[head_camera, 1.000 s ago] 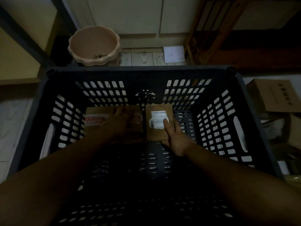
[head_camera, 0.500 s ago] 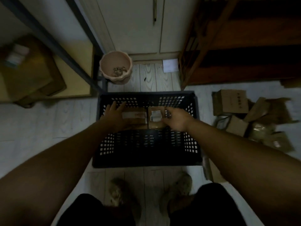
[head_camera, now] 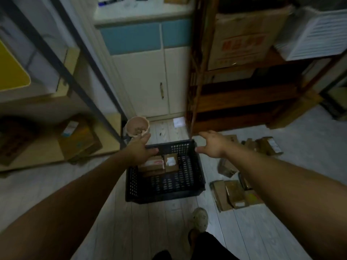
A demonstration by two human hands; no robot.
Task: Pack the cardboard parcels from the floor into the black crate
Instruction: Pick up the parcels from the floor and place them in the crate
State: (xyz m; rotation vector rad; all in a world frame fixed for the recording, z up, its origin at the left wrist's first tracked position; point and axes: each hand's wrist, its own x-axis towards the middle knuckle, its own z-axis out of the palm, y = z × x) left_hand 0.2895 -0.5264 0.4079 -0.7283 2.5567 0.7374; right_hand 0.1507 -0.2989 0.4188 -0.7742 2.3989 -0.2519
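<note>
Black crate (head_camera: pixel 163 196) on floor (head_camera: pixel 169 231), two labelled parcels inside at twelve o'clock, red-labelled parcel (head_camera: pixel 153 163) beside white-labelled parcel (head_camera: pixel 171 162), floor parcels (head_camera: pixel 234 196) at three o'clock, left hand (head_camera: pixel 139 148), right hand (head_camera: pixel 211 144), both grips wide, empty

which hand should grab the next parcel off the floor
Right, likely. The empty right hand hovers at the right edge of the black slotted plastic crate, beside the brown cardboard parcels on the floor; the left hand is over its opposite side.

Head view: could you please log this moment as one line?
black crate: labelled parcels at far wall | left hand: open, empty, over far-left corner | right hand: open, empty, beside far-right corner | floor parcels: right of crate
</note>
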